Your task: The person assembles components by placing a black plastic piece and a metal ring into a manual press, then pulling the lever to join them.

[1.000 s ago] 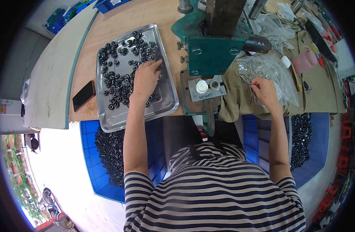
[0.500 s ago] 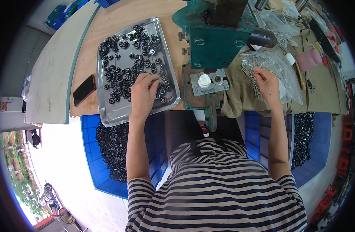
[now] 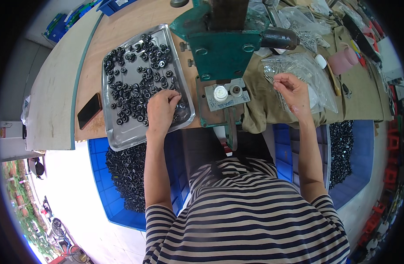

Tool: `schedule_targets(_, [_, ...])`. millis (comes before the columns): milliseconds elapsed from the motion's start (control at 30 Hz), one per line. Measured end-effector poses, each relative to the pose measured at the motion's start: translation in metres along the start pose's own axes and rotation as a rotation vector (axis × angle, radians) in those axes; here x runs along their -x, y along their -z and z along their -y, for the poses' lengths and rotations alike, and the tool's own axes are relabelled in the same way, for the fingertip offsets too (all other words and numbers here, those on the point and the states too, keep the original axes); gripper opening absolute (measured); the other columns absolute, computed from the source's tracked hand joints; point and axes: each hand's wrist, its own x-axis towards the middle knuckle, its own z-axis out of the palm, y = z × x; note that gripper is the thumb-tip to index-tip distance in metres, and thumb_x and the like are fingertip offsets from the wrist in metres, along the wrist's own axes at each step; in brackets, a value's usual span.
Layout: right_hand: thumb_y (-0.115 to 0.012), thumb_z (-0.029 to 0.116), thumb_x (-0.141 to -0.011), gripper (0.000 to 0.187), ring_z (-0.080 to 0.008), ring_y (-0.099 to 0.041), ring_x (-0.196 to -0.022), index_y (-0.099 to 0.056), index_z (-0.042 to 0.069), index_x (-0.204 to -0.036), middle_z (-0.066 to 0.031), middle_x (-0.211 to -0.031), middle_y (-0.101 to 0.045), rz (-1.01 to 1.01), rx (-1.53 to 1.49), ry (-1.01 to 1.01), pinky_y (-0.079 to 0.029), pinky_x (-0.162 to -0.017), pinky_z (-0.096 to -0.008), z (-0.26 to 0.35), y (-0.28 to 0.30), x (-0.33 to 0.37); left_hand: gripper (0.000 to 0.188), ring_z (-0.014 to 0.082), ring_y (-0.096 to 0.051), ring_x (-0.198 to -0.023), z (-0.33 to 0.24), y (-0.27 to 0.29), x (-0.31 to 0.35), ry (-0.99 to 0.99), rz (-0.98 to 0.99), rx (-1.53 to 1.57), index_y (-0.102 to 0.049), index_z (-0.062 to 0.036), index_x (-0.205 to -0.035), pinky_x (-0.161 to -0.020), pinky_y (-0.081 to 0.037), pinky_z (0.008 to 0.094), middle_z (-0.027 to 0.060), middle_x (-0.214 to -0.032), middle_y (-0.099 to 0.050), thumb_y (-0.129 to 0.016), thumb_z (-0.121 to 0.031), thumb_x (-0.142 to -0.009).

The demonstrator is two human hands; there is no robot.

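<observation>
My left hand [image 3: 161, 111] is over the right side of a metal tray [image 3: 132, 136], thumb and fingers pinched together. What sits in that pinch, if anything, is too small to make out. Many small black round parts with shiny rims [image 3: 138, 90] lie scattered in the tray. My right hand [image 3: 294, 94] is raised in a pinch beside a clear plastic bag of thin metal pins [image 3: 294, 66]; its fingertips hide whatever they may hold. Between my hands stands a green press [image 3: 224, 57]. On its base plate [image 3: 228, 104] sit a white round piece [image 3: 220, 93] and a metal ring [image 3: 236, 90].
A phone [image 3: 89, 111] lies left of the tray. Brown cloth [image 3: 360, 99] covers the bench on the right, with a pink cup [image 3: 343, 60] on it. Blue bins [image 3: 98, 176] full of small dark parts stand below the bench edge.
The view has shifted, so the bench sits further left in the picture. My left hand has moved rightward over the tray. My right hand stays pinched by the bag.
</observation>
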Motion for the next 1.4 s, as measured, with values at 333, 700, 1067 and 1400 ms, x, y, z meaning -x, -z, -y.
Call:
schedule_targets(333, [-0.061, -0.003, -0.082, 0.015, -0.0066, -0.057, -0.074, -0.063, -0.001, -0.096, -0.0021, -0.083, -0.062, 0.039, -0.082, -0.026, -0.046, -0.069, -0.0197, 0.013, -0.023, 0.003, 0.014, 0.017, -0.056, -0.06, -0.055, -0.016, 0.001, -0.012, -0.058, 0.536, -0.067, 0.0, -0.085, -0.058, -0.044, 0.0298, 0.0093, -0.072, -0.061, -0.066, -0.013, -0.079])
schedule_targets(700, [-0.063, 0.0, -0.081, 0.011, -0.0057, -0.057, -0.072, -0.063, 0.0, -0.093, -0.0021, -0.081, -0.063, 0.107, -0.132, 0.031, -0.045, -0.066, -0.0194, 0.03, -0.044, 0.004, 0.02, 0.0119, -0.05, -0.058, -0.089, -0.028, 0.003, -0.174, -0.057, 0.138, -0.066, 0.0011, -0.094, -0.056, -0.042, 0.0226, 0.0068, -0.069, -0.054, -0.07, -0.007, -0.076])
schedule_targets(1067, [-0.063, 0.006, -0.083, 0.013, -0.0088, -0.06, -0.072, -0.06, -0.001, -0.093, -0.0056, -0.084, -0.065, 0.163, 0.023, 0.251, -0.047, -0.063, -0.023, 0.039, -0.094, -0.009, 0.03, 0.0113, -0.056, -0.066, -0.063, -0.048, 0.017, 0.009, 0.065, 0.643, -0.063, -0.0024, -0.109, -0.061, -0.045, 0.024, 0.0065, -0.077, -0.06, -0.068, -0.007, -0.079])
schedule_targets(1400, [-0.064, 0.01, -0.082, 0.014, -0.0197, -0.064, -0.07, -0.058, -0.003, -0.084, -0.0108, -0.082, -0.065, 0.142, 0.244, 0.398, -0.049, -0.061, -0.0286, 0.049, -0.096, -0.009, 0.031, 0.0105, -0.055, -0.066, -0.069, -0.043, 0.016, 0.025, 0.069, 0.649, -0.063, -0.0022, -0.109, -0.062, -0.044, 0.0238, 0.0058, -0.076, -0.059, -0.067, -0.008, -0.08])
